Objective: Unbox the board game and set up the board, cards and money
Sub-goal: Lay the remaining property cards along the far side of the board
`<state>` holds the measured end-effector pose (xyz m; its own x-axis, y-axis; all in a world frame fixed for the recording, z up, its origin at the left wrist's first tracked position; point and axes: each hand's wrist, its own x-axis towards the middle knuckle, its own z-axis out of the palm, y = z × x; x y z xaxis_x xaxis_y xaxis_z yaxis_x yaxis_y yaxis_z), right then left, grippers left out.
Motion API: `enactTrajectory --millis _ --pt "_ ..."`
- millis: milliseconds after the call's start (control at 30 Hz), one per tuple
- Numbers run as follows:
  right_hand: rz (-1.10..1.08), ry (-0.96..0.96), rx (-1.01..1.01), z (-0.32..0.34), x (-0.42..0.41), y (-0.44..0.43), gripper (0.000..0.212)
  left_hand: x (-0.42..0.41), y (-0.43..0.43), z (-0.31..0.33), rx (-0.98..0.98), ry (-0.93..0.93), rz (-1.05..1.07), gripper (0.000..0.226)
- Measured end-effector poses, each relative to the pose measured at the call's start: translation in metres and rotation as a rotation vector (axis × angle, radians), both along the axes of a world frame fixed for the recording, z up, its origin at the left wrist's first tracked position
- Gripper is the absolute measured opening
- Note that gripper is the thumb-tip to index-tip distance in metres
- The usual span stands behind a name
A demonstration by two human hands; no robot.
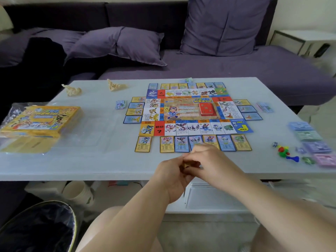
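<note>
The colourful game board [192, 110] lies flat on the pale table [91, 160], with property cards [192, 142] laid around all its sides and a red card deck [207, 109] at its centre. Stacks of paper money [309, 139] sit at the right. Small money piles lie at the left [120, 104], right [264, 106] and far side of the board. My left hand [172, 175] and my right hand [205, 160] meet at the table's front edge, both gripping a small yellow-edged stack of cards [187, 165], mostly hidden by fingers.
The yellow game box [41, 120] lies on clear plastic wrap at the left. Two crumpled paper scraps [72, 90] lie at the far left. A die [275, 144] and coloured pawns [285, 152] sit at the right. A purple sofa stands behind, a bin [36, 228] below left.
</note>
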<state>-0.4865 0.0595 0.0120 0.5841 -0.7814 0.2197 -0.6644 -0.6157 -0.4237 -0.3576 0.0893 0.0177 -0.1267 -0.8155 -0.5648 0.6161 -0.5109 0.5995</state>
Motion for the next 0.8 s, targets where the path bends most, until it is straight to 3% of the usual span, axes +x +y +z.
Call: enactTrajectory --millis 200,433,800 --pt "-0.124 -0.077 0.057 0.004 -0.012 0.004 0.022 -0.004 -0.003 0.0 -0.022 -0.043 -0.082 0.029" --pt "-0.215 -0.137 0.266 0.01 -0.02 0.003 0.017 -0.007 0.0 0.005 -0.082 -0.055 -0.169 0.028" --pt "-0.335 -0.416 0.743 0.014 -0.026 -0.003 0.013 -0.007 0.0 0.004 -0.13 -0.213 -0.147 0.01"
